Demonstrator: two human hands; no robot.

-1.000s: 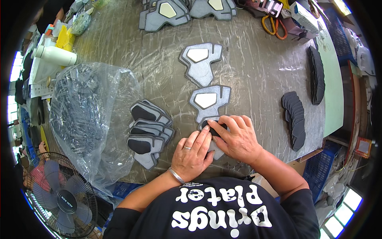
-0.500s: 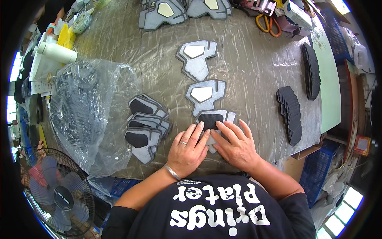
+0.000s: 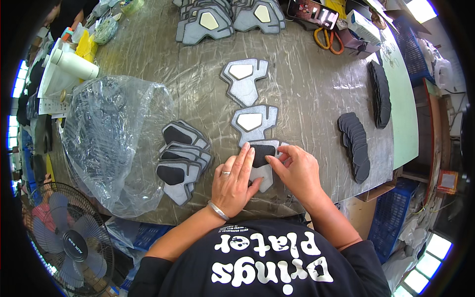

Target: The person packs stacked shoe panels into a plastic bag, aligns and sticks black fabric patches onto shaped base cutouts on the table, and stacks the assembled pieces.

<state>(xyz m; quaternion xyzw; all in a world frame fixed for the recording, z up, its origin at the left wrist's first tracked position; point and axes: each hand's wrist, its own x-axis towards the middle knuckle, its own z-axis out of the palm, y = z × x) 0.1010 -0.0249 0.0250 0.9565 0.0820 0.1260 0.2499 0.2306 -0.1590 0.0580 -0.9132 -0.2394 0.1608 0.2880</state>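
In front of me lies a grey foam-like cut piece (image 3: pixel 261 173) with a ribbed black patch (image 3: pixel 263 154) on its upper part. My left hand (image 3: pixel 233 179) rests flat, its straight fingers along the patch's left edge. My right hand (image 3: pixel 296 171) is curled, with thumb and forefinger closed at the patch's right edge. Farther away lie a similar grey piece with a white pad (image 3: pixel 250 121) and another such piece (image 3: pixel 244 81). To the left of my hands is a stack of grey pieces with black patches (image 3: pixel 179 171).
Fanned black patches (image 3: pixel 355 148) and a black row (image 3: pixel 380 94) lie at the right. Grey pieces (image 3: pixel 210 29) are stacked at the far edge. A clear plastic bag (image 3: pixel 116 143), white bottle (image 3: pixel 74 64) and fan (image 3: pixel 71 242) stand left. Scissors (image 3: pixel 329 40) lie far right.
My right hand has gone from lying spread on the patch to curled at its right edge. My left fingers have straightened along the left edge. The view has shifted slightly.
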